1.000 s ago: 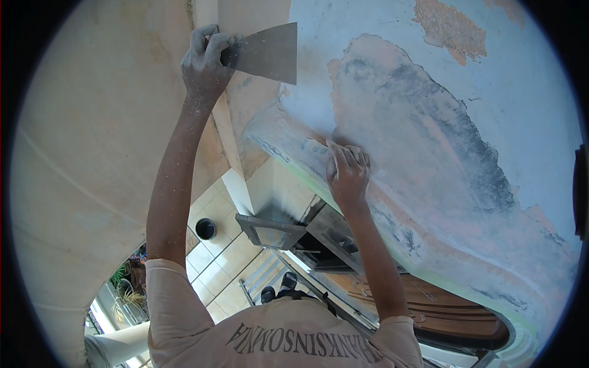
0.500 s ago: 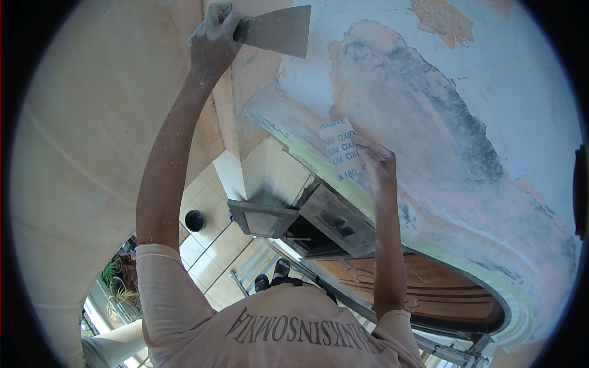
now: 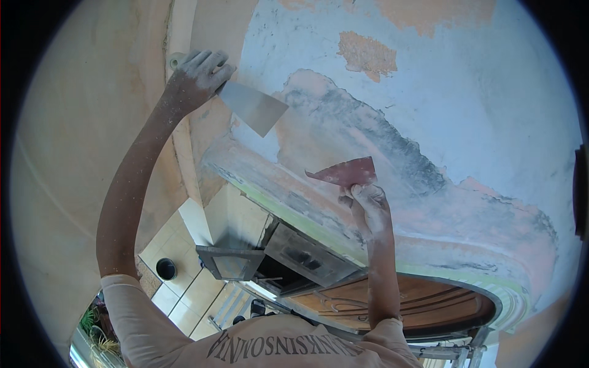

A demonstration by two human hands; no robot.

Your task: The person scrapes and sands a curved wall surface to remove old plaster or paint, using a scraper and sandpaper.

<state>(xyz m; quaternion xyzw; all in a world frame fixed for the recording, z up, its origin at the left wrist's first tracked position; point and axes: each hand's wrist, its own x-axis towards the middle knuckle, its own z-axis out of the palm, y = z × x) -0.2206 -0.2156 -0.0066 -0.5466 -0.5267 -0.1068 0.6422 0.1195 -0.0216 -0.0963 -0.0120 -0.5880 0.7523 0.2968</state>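
My left hand (image 3: 197, 78), dusted white, is closed round the handle of a wide scraper. The scraper's flat metal blade (image 3: 254, 107) points to the right and slants down, in front of the wall; whether it touches the surface I cannot tell. Pinched in my right hand (image 3: 370, 207) is a piece of sandpaper (image 3: 348, 173), its reddish-brown grit side showing and its left corner curled. Behind it lies a rough patched area (image 3: 362, 126) of the wall, with pink, grey and dark smears.
Bare peeled plaster (image 3: 367, 55) shows on the pale blue wall (image 3: 466, 92). Below runs a curved moulding (image 3: 294, 199) above a carved wooden door panel (image 3: 423, 305) and an open window (image 3: 230, 262). Far down, a dark bucket (image 3: 165, 268) stands on floor tiles (image 3: 202, 288) beside metal scaffolding (image 3: 230, 306).
The sandpaper has turned from its printed pale backing to its reddish side. My left hand has come down, tilting the scraper blade downward. The whole view has shifted.
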